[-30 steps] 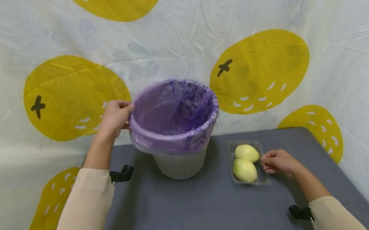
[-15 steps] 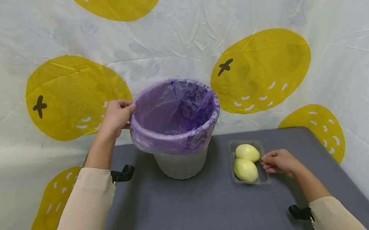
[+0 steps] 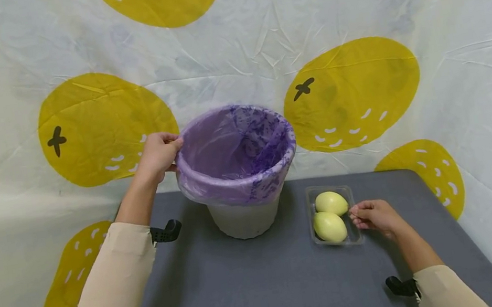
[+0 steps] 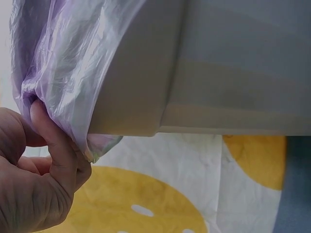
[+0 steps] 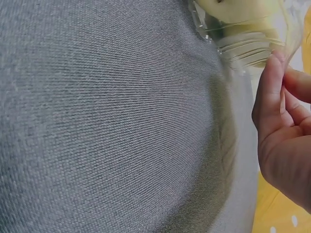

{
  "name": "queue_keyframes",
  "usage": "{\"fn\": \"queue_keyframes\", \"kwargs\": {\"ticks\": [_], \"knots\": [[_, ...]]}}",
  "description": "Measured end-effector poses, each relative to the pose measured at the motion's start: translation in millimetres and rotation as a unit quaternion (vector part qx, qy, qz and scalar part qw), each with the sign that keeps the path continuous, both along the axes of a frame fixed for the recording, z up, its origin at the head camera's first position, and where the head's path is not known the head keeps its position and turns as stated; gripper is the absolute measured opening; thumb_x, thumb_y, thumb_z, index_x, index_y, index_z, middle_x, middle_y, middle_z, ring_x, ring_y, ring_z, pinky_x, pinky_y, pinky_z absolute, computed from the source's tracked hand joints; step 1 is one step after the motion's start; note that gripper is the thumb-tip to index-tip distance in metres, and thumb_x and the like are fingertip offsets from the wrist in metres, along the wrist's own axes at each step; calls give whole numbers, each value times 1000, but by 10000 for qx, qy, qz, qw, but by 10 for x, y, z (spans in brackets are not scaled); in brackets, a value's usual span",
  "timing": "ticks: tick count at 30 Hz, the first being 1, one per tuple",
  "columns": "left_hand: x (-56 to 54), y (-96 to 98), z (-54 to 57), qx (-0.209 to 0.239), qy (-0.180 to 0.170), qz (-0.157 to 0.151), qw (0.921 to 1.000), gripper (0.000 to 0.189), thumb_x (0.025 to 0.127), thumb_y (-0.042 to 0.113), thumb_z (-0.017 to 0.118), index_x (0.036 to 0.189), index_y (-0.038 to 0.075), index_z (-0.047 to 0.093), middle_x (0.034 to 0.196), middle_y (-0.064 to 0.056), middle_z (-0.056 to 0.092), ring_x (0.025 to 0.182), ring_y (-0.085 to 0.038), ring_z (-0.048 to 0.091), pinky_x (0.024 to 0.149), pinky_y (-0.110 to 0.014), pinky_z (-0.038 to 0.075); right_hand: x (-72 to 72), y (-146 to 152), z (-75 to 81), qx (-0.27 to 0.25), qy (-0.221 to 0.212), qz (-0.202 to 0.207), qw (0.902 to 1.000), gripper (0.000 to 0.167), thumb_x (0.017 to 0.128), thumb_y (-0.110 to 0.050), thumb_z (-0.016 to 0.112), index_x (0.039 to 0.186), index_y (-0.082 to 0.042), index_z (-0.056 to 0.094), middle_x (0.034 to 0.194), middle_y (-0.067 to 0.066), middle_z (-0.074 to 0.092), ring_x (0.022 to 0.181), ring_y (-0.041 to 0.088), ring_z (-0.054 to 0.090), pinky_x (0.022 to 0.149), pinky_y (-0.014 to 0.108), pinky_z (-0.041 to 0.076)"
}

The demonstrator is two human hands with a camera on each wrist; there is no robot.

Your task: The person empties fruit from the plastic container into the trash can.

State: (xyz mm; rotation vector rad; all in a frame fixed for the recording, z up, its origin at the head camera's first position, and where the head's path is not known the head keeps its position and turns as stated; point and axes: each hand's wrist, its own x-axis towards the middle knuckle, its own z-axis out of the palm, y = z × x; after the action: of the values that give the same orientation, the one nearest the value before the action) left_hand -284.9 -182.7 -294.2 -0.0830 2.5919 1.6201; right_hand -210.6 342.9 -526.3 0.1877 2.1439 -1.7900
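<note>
A whitish trash can stands on the grey table in the head view, lined with a purple trash bag folded over its rim. My left hand pinches the bag at the left of that rim; the left wrist view shows thumb and fingers on the crinkled film. To the right lies a clear plastic tray with two pale yellow, rounded fruits in it. My right hand pinches the tray's right edge between thumb and fingers, also seen in the right wrist view.
A grey cloth-covered table spreads in front of the trash can and tray. Behind it hangs a pale curtain with large yellow fruit prints, close to the can's back.
Everything in the head view sits slightly further right than before, from a small turn of the camera. Both hands, the trash can and the tray keep their places relative to each other.
</note>
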Motion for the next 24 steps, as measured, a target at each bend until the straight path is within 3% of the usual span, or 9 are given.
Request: {"fn": "queue_keyframes", "kwargs": {"ticks": [12, 24], "knots": [[5, 7, 12, -19, 20, -36, 10000, 47, 110, 24, 50, 148, -4, 50, 132, -20, 53, 94, -21, 62, 63, -27, 62, 22, 3, 68, -418, 348, -13, 9985, 25, 107, -8, 57, 111, 15, 65, 83, -3, 72, 73, 7, 68, 65, 21, 59], [9, 4, -3, 16, 44, -26, 10000, 47, 110, 24, 51, 148, -4, 50, 133, -20, 53, 95, -22, 61, 62, -27, 62, -32, -53, 380, -468, 461, -11, 9978, 23, 107, -14, 58, 110, 7, 68, 84, -4, 71, 73, 8, 65, 66, 21, 57]]}}
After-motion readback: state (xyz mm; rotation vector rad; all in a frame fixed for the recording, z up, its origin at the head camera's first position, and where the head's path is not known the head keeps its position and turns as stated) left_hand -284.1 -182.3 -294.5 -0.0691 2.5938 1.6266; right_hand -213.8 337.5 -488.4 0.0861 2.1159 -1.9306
